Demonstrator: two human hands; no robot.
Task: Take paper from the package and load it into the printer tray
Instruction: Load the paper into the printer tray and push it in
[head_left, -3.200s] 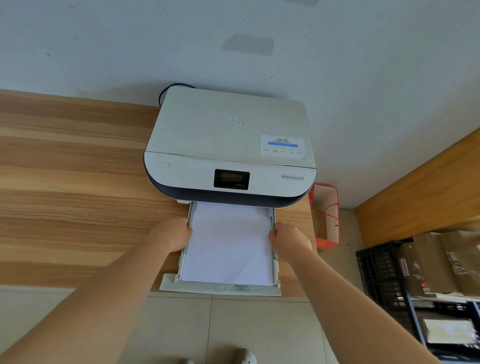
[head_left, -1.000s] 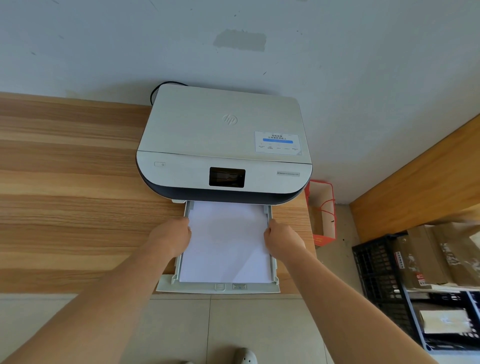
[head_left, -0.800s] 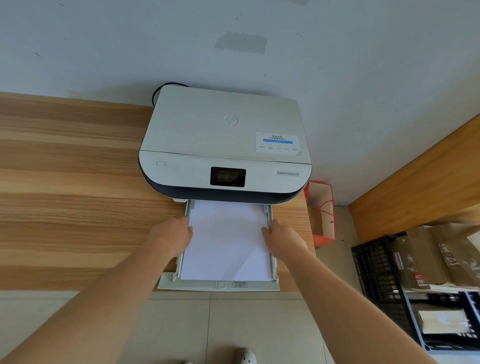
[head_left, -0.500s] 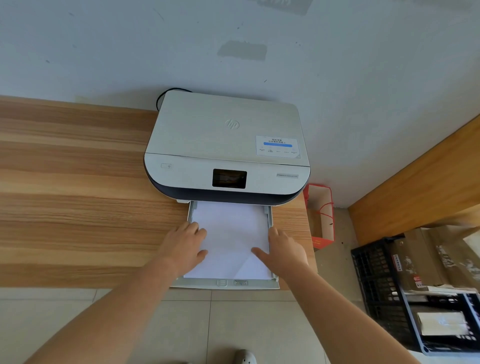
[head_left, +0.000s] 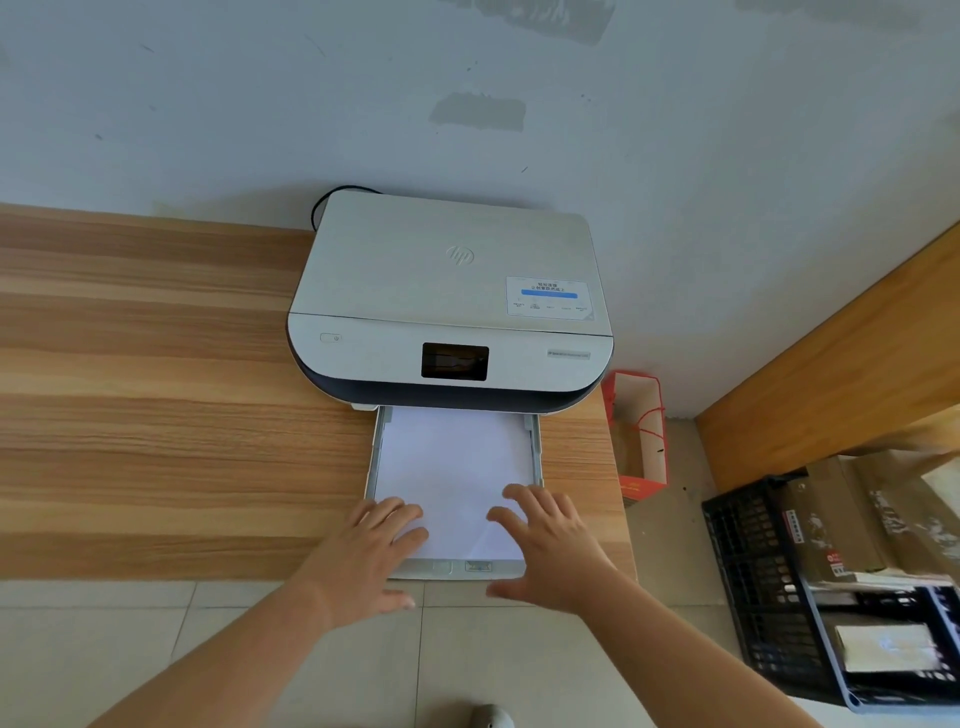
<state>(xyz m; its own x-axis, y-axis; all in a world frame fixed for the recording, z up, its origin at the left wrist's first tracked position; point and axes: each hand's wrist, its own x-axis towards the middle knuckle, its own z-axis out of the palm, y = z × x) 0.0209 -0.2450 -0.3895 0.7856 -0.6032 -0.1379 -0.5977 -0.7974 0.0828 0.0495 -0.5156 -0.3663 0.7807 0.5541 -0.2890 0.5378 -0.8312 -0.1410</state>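
The white printer stands on the wooden table against the wall. Its paper tray is pulled out toward me, past the table's front edge. A stack of white paper lies flat in the tray. My left hand and my right hand are at the tray's near end. Their spread fingers rest on the paper's near corners, and both thumbs hang just in front of the tray's front lip. Neither hand holds any sheet. No paper package is in view.
A red paper bag stands on the floor just right of the table. Further right is a black crate with cardboard boxes, and a wooden panel runs above it. A black cable loops behind the printer. Tiled floor lies below the table's edge.
Both hands left the tray's side rails and slid back to its near end, fingers spreading flat on the paper. The paper stays in the tray.
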